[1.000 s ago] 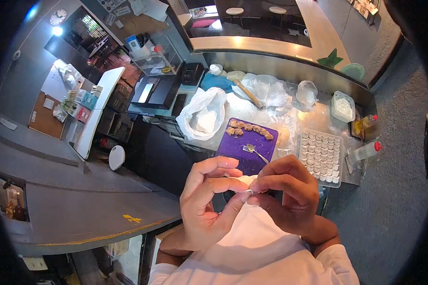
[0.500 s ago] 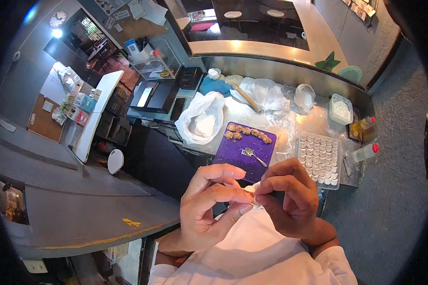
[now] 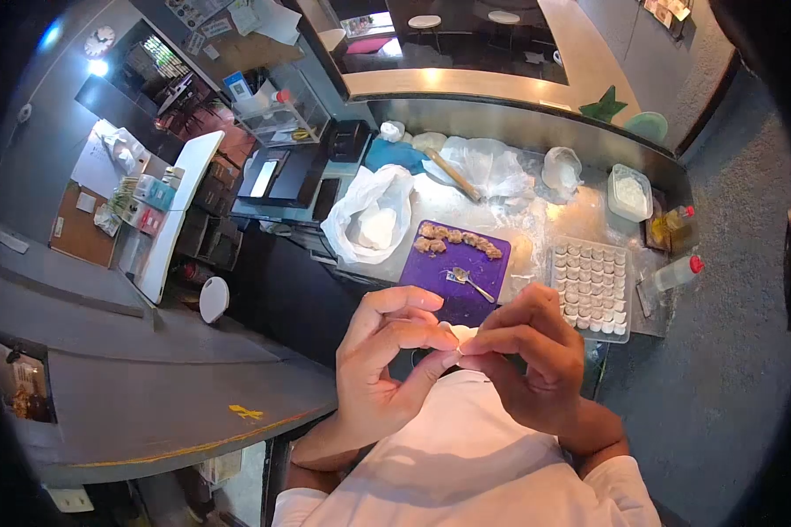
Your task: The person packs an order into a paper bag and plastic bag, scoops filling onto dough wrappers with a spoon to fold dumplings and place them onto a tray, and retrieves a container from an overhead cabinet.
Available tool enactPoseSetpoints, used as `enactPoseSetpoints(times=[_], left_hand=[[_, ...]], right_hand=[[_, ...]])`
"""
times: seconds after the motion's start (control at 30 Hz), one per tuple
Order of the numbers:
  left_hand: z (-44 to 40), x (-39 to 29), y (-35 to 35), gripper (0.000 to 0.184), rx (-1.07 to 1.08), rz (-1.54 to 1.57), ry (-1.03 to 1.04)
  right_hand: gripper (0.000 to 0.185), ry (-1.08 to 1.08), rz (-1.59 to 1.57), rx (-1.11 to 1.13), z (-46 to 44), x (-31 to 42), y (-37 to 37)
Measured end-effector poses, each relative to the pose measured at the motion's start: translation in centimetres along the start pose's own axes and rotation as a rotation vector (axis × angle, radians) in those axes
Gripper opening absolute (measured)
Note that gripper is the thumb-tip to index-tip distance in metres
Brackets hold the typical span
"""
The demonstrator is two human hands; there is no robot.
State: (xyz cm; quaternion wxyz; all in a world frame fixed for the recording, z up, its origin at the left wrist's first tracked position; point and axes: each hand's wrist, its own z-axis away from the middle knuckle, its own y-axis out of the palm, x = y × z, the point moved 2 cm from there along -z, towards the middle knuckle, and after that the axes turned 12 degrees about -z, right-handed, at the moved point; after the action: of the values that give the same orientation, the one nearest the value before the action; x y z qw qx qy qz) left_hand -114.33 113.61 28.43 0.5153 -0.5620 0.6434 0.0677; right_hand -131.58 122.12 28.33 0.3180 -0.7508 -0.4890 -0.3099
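Observation:
A small pale dumpling wrapper (image 3: 464,333) is pinched between both hands in front of the chest, mostly covered by the fingertips. My left hand (image 3: 387,356) grips its left side with thumb and index finger, the other fingers curled above. On its right side, the thumb and fingers of my right hand (image 3: 536,360) press together. Whether filling lies inside is hidden. Just beyond the hands is a purple cutting board (image 3: 426,277), with lumps of meat filling (image 3: 460,238) along its far side and a metal spoon (image 3: 475,286) on it.
A clear tray (image 3: 589,337) with rows of small white dumplings (image 3: 591,285) stands right. Flour bag (image 3: 373,224), rolling pin (image 3: 453,176), flour container (image 3: 629,195) and red-capped bottle (image 3: 677,273) surround the floury worktop (image 3: 527,255). A grey counter (image 3: 193,395) lies left.
Both hands have risen slightly, carrying the dumpling wrapper with them. Their fingertips have shifted along its edge, and more of its pale top shows. The view has tilted a little.

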Motion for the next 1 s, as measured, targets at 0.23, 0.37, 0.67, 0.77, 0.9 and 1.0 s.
enactPoseSetpoints(times=[0.23,0.37,0.67,0.77,0.9,1.0], left_hand=[[0.5,0.3,-0.3,0.016,0.136,0.499,-0.158],[0.5,0.4,-0.5,0.020,0.102,0.328,-0.007],[0.8,0.2,0.1,0.023,0.022,0.110,0.095],[1.0,0.4,0.1,0.023,0.021,0.139,0.091],[0.8,0.1,-0.1,0.021,0.009,0.309,-0.093],[0.1,0.6,-0.9,0.020,0.135,0.292,-0.064]], right_hand=[[0.014,0.249,-0.435,-0.030,0.5,-0.7,-0.3],[0.022,0.157,-0.252,-0.031,0.8,-0.7,-0.3],[0.022,0.142,-0.261,-0.037,0.8,-0.4,0.0],[0.024,0.119,-0.272,0.010,1.2,-0.8,0.1],[0.026,0.032,-0.146,0.040,0.8,-0.4,0.4],[0.026,-0.016,-0.076,0.057,0.5,0.1,0.6]])
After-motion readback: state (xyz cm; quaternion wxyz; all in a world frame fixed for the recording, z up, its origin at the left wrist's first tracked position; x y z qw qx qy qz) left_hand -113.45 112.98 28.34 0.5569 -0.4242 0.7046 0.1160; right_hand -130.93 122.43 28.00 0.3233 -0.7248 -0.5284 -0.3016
